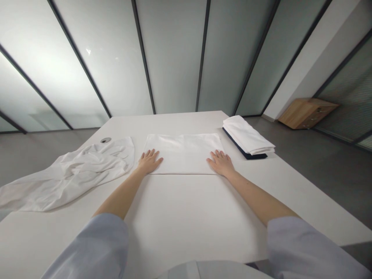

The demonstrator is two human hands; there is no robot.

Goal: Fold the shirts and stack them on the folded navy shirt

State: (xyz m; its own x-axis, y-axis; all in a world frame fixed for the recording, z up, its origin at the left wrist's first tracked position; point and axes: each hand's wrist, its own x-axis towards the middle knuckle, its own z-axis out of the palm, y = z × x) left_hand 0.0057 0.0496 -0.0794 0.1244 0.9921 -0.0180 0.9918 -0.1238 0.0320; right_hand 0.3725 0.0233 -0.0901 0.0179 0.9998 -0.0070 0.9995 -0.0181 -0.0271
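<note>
Grips, both open: left hand point(148, 162) and right hand point(221, 163) lie palm-down, fingers spread, at the near corners of a flat folded white cloth point(184, 153), centred on the white worktop point(192, 221). Beside it: crumpled white sheet point(69, 178), left; folded white stack point(247, 135) on dark fabric point(236, 144), right. Risks: dragging palms could skew the fold; the sheet, overhanging the edge, could slide off.

Flat, neatly folded white cloth point(183, 153)

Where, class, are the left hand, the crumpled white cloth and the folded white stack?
Left hand point(149, 162): head view, back of the hand.
Crumpled white cloth point(72, 178): head view, rumpled middle.
Folded white stack point(247, 135): head view, top layer.
</note>
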